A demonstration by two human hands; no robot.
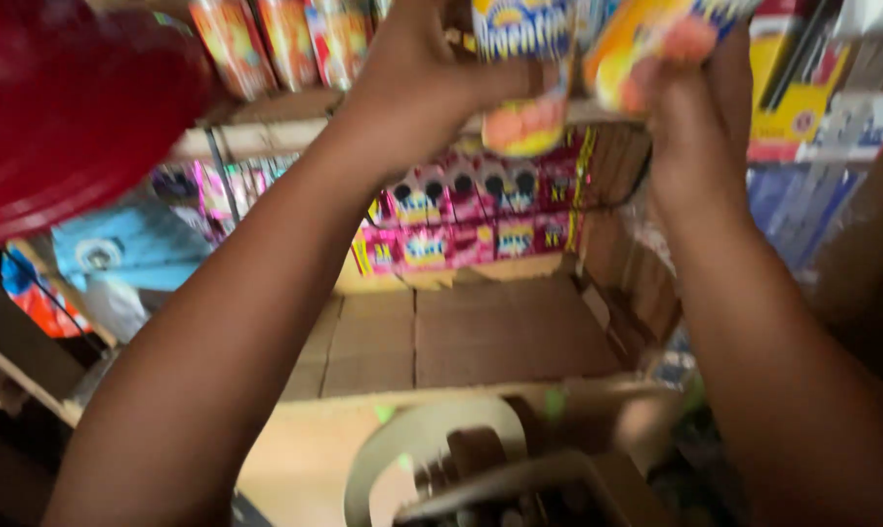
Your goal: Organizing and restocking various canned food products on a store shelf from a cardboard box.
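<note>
Packets (524, 68) sit up at shelf height: one in each of your hands, both raised overhead, likely because the upper shelf (266, 137) is the level you're working at. Left hand (417, 73) is wrapped around a blue-and-yellow packet, fingers pressed onto its side; the orange lower end hangs below the grip. Right hand (690, 117) pinches a yellow-orange packet (637, 49) from beneath, its top cut off by the frame. Motion blur, so no finer detail. Behind and below the grips: rows of pink cartons (461, 215). Further down: flattened cardboard (461, 337). Far left of your left grip: red round object (66, 107), close to the camera.
</note>
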